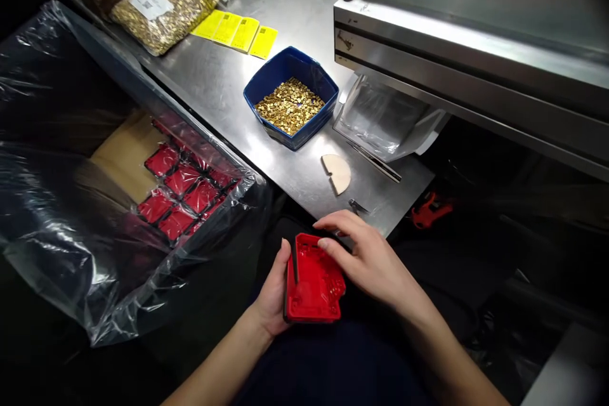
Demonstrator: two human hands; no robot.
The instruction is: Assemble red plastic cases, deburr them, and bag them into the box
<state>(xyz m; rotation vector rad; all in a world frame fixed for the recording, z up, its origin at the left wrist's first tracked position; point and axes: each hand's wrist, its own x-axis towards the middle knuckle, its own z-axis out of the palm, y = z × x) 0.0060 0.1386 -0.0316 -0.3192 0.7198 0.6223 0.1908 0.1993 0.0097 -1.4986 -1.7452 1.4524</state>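
Observation:
A red plastic housing point(311, 285) with black edging is held in front of my body, its hollow side up. My left hand point(276, 295) grips its left side, thumb along the edge, other fingers hidden beneath. Over the upper right corner of the housing is my right hand point(366, 254), thumb at the rim and fingers apart and slightly bent. Whether it pinches anything small cannot be made out. Beyond the hands, a blue bin point(328, 101) holds many small brass-coloured pieces point(290, 106).
A pale notched disc point(339, 172) lies near the metal table's point(304, 184) front edge. Left stands a plastic-lined crate point(143, 85) with red parts point(183, 179). A metal conveyor frame point(457, 44) crosses the upper right. Yellow labels point(238, 32) lie beside a bag of brass pieces point(166, 6).

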